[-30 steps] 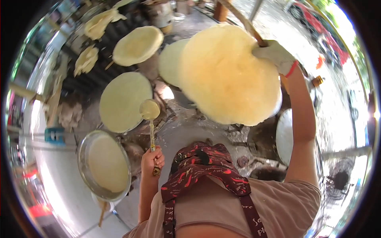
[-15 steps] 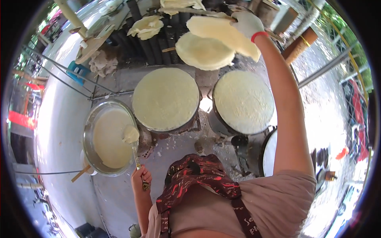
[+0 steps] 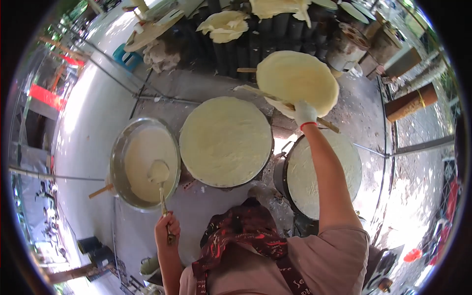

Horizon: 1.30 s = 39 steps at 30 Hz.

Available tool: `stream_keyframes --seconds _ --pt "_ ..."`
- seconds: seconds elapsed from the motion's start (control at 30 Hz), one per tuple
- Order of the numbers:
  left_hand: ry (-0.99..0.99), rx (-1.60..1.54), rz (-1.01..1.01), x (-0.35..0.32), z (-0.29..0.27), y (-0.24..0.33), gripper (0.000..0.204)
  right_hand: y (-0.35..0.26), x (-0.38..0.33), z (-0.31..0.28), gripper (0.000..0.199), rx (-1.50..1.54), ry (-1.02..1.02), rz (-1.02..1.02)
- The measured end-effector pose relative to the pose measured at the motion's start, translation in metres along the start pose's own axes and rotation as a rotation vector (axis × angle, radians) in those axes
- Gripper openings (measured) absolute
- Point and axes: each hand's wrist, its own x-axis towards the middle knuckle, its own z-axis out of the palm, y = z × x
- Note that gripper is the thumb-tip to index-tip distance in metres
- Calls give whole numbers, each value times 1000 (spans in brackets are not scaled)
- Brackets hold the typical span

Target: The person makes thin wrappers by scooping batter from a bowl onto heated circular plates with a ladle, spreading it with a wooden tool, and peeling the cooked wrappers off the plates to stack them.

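Note:
My left hand [image 3: 167,225] grips the handle of a ladle [image 3: 162,194], its bowl down in the pale batter [image 3: 140,155] of a metal basin [image 3: 117,179]. My right hand [image 3: 305,114], in a white glove, is closed round a long flat wooden stick [image 3: 265,93]. The stick lies across the near edge of a round, thin flatbread [image 3: 297,78] and carries nothing that I can see. Left of that hand, a pale sheet of batter [image 3: 225,140] covers one round griddle. A second coated griddle [image 3: 324,169] is partly hidden under my right forearm.
Crumpled flatbread pieces [image 3: 223,25] lie at the back on upright dark cylinders [image 3: 280,34]. A rusty metal can [image 3: 348,46] stands at the back right. A blue stool [image 3: 127,56] is at the far left. A metal rail [image 3: 425,145] runs along the right.
My right hand has come nearer, and the flatbread sheet that hung from its stick now lies on the round pile. My left hand has lowered the ladle into the batter. The view has shifted.

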Motion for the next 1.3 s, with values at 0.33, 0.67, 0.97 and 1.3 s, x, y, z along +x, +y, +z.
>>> stream_keyframes --seconds 0.33,0.67,0.97,1.3 --pt "-182 -253 -91 27 -16 17 18 -53 -26 -34 46 506 -121 -277" --pt "87 -251 -145 124 -186 72 13 -379 -181 21 35 820 -832 -240" --pt "257 1144 36 248 -298 130 17 -587 -171 91 34 298 -1067 -427" --pt "-244 -104 -497 274 -274 175 28 -635 -247 63 17 954 -1337 471"
